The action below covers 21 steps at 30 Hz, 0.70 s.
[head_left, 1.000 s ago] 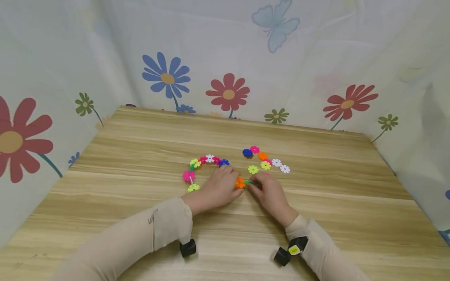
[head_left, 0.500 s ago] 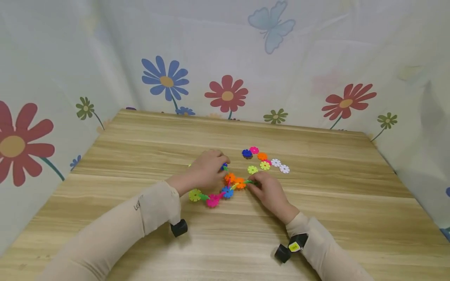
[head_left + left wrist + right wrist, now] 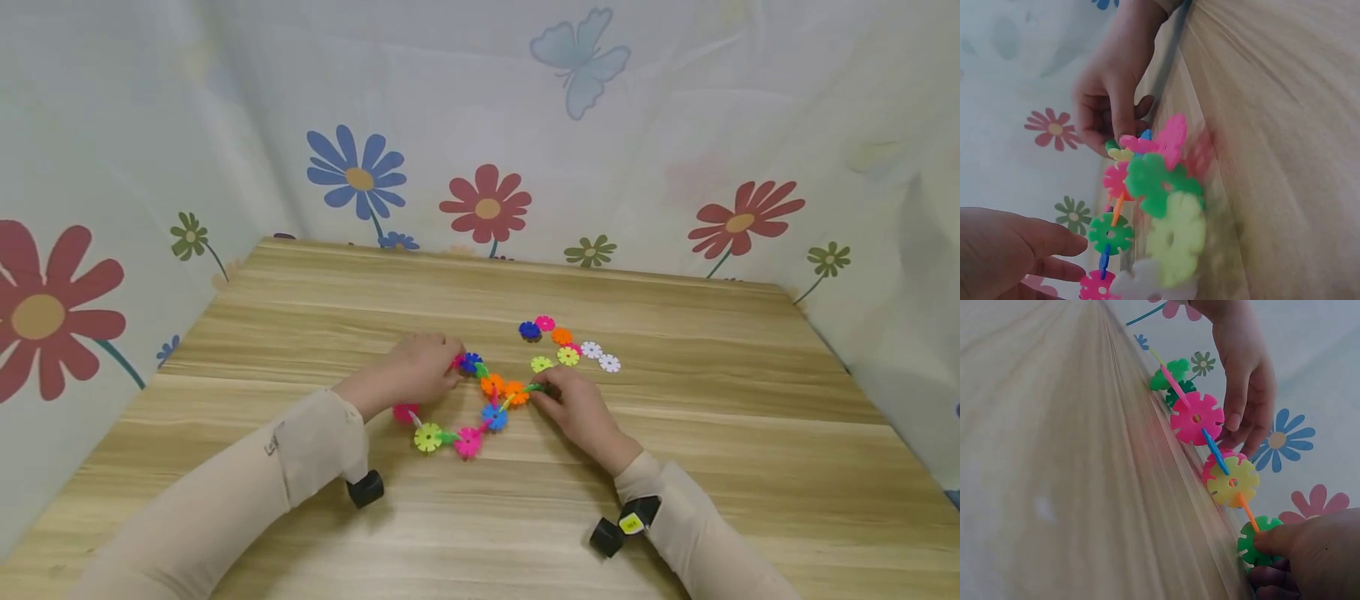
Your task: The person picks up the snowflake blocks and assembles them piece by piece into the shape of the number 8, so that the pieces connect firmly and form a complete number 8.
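A looped chain of slotted snowflake discs lies on the table in the head view, with an orange disc (image 3: 516,392), a light blue disc (image 3: 494,417), a pink disc (image 3: 468,442) and a yellow-green disc (image 3: 428,437) among its links. My right hand (image 3: 583,412) pinches a green disc (image 3: 1263,540) at the chain's right end between thumb and fingers. Over the loop's far left side is my left hand (image 3: 412,367), its fingertips by a dark blue disc (image 3: 471,362). Its thumb and fingers look loosely extended in the left wrist view; part of the chain is hidden beneath it.
Several loose discs lie beyond my right hand, including a blue disc (image 3: 529,331), an orange disc (image 3: 562,337) and a white disc (image 3: 610,363). The wooden table (image 3: 315,292) meets a flower-printed curtain (image 3: 637,167) at its back and sides.
My left hand has left the orange discs and moved left to the loop's far side. The chain's near part has shifted toward me and right. My right hand keeps its pinch, almost still.
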Motion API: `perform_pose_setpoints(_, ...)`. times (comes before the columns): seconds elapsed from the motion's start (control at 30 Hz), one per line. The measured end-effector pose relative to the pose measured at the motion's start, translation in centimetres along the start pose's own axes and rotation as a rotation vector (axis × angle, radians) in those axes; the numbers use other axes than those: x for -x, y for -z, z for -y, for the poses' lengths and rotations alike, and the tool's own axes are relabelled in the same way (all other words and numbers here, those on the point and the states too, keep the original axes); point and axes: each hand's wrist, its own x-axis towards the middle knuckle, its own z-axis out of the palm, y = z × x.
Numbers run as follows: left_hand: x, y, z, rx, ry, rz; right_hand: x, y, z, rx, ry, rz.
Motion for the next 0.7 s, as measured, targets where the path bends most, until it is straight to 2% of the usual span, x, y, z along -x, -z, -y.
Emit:
perform_pose_setpoints(0.13,0.7,0.1,-0.3,-0.017,-0.023,0.017,-0.1,0.1,-0.3,-0.013,0.012,0.009)
perform_pose_setpoints(0.37,2.1,0.4,-1.1,-0.024,0.003,0.074,-0.6,0.5,-0.7,-0.033,0.016,0.007)
perform_pose_setpoints(0.47,2.9,0.5,-1.6,-0.043,-0.027,0.067,-0.8,0.6,-0.9,-0.039,0.023,0.019)
perform_pose_setpoints(0.6,3.8,0.6,-2.1,-0.027,-0.061,0.066,-1.0,0.8,-0.9,-0.064,0.037,0.048)
perform_pose_setpoints(0.7,4.3,0.9,-2.5,0.009,-0.059,0.108,-1.1,0.8,-0.8,-0.085,0.054,0.079)
